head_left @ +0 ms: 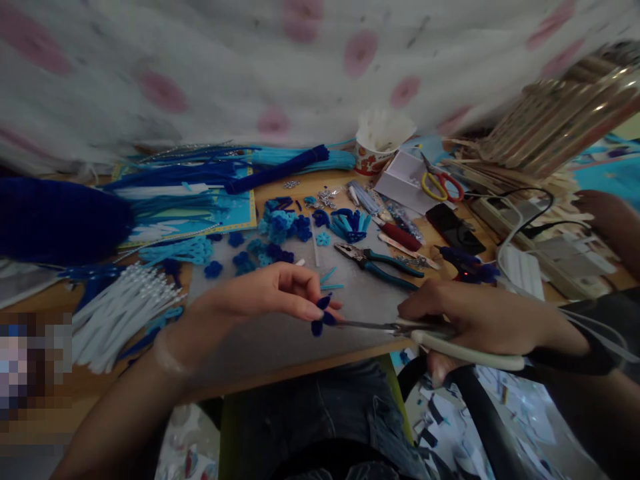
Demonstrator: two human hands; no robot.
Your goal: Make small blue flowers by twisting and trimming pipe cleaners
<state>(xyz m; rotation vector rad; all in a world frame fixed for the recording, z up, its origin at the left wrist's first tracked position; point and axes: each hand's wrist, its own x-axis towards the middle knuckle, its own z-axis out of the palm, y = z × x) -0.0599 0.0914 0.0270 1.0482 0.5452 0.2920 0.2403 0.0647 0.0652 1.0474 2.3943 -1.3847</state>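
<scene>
Between the thumb and fingers of my left hand is a small dark blue fuzzy flower, held over the front of the grey mat. My right hand grips white-handled scissors. Their blades point left, and the tips reach the right edge of the blue flower. Whether the blades are touching a petal is hard to tell. Short light blue pieces lie just behind my left fingers. Pliers with teal handles rest on the mat behind my right hand.
Blue fuzzy flowers fill the mat's back. White stems and blue stem bundles lie left. A white box, red-yellow scissors, phone, glue gun and power strip with cables stand right. Another person's arm shows far right.
</scene>
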